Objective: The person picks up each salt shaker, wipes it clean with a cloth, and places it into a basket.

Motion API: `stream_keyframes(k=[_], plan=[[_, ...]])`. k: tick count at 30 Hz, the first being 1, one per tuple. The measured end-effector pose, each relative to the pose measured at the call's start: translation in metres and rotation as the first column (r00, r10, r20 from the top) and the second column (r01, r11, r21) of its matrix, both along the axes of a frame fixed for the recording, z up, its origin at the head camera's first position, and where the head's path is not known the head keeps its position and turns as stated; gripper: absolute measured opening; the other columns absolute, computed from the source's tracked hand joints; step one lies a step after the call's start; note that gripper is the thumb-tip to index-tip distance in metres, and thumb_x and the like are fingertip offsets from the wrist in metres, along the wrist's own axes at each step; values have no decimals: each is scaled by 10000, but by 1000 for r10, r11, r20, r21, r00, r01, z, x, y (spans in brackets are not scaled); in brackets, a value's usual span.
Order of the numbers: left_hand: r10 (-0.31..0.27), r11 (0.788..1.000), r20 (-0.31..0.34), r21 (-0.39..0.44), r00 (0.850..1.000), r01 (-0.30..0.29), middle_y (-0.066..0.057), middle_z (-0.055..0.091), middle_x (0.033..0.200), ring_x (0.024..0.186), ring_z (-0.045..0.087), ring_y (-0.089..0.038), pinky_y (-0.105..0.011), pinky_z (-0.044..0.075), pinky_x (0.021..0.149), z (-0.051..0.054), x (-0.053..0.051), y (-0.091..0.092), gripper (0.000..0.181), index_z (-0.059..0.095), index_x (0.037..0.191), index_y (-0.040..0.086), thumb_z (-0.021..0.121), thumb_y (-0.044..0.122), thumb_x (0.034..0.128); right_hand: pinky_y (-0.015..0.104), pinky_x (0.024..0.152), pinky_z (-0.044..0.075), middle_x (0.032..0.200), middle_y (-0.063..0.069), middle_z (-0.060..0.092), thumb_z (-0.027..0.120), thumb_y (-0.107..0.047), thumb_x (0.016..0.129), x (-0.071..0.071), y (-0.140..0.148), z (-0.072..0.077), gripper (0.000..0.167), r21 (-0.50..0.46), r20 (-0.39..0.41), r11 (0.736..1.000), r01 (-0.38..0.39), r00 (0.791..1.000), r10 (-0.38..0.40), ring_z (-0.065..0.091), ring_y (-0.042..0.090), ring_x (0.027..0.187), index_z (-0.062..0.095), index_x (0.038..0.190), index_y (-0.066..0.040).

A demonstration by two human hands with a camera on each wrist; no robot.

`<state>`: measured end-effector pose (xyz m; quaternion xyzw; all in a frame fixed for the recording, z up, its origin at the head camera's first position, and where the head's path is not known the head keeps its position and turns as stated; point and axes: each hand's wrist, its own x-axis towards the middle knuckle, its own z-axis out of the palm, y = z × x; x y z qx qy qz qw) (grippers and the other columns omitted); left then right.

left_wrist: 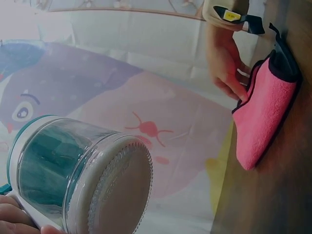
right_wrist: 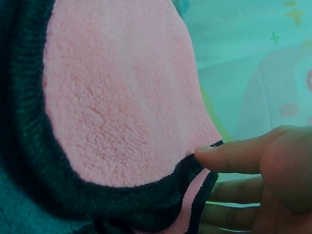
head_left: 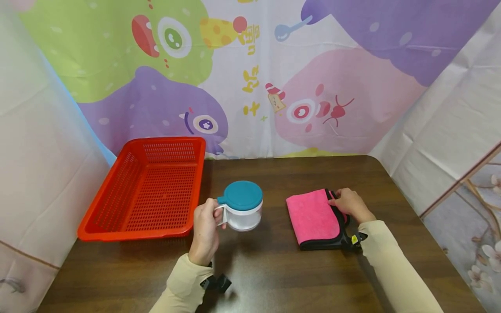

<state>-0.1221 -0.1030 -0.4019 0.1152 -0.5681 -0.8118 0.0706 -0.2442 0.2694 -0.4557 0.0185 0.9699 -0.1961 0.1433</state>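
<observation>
My left hand grips the white handle of a clear jar with a teal lid, held up over the table. In the left wrist view the ribbed base of the jar faces the camera, and only some fingers show at the lower left. A folded pink cloth with black edging lies on the table at the right. My right hand pinches its far right edge between thumb and fingers. The right wrist view shows the thumb on top of the cloth, with the other fingers beneath its edge.
A red slotted plastic basket stands on the brown wooden table at the left, close beside my left hand. Behind the table hangs a cartoon-printed curtain. Pale fabric hangs along the right side.
</observation>
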Motion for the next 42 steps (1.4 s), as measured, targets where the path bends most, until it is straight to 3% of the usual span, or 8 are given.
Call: stream_keyframes(k=[18,28,38,42], plan=[[20,1000,-31,5,999,-19,45,318,511,483,279,-108,-239,329,452,12,2,-10,361,365,527,135,374,76,883,466,805,497,1109,311,624,641,-263,893,2,4,-2,453,9,7,1000,-2,1000,2,601,381,937,592,1159,100],[20,1000,-35,-12,999,-20,41,324,511,491,285,-112,-241,341,457,19,4,-14,368,362,522,126,368,75,887,421,744,491,1013,265,642,652,-247,884,3,4,-5,411,30,10,999,-24,1000,23,583,313,826,620,1136,75],[30,999,-68,-13,997,-31,47,329,511,491,298,-108,-237,345,456,26,3,-20,377,376,526,135,368,67,896,503,868,500,1162,330,603,635,-259,900,3,5,-8,484,48,40,999,-24,999,22,600,365,935,579,1211,107],[26,999,-81,-16,996,-28,44,322,507,489,301,-109,-241,346,455,28,3,-22,379,371,526,129,367,60,898,494,857,498,1154,322,611,636,-266,900,3,4,-9,475,57,34,998,-25,999,23,599,355,928,590,1204,96]])
